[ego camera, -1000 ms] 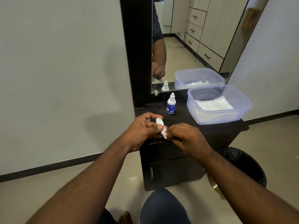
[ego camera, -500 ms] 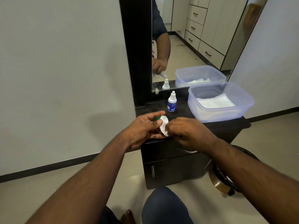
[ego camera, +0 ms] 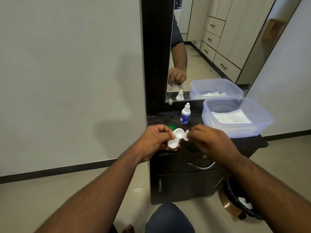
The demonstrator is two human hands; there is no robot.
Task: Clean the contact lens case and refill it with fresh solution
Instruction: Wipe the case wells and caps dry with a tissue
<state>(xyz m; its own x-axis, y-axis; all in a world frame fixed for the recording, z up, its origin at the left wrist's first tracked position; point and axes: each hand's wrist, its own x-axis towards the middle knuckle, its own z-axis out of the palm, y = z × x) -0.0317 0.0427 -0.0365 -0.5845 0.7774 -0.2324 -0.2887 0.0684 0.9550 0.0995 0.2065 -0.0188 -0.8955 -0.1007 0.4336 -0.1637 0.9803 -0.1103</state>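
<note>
While its two open wells face up, the contact lens case (ego camera: pixel 175 138) is gripped in the left hand (ego camera: pixel 155 142), long axis slanting away rightward; a small white piece (ego camera: pixel 186 137) is pinched by the right hand (ego camera: pixel 211 142); the solution bottle (ego camera: pixel 185 114) stands upright beyond.

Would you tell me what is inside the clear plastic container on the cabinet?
The clear plastic container holds folded white tissues, lying flat against its right side. Anything beneath that stack is covered.
</note>
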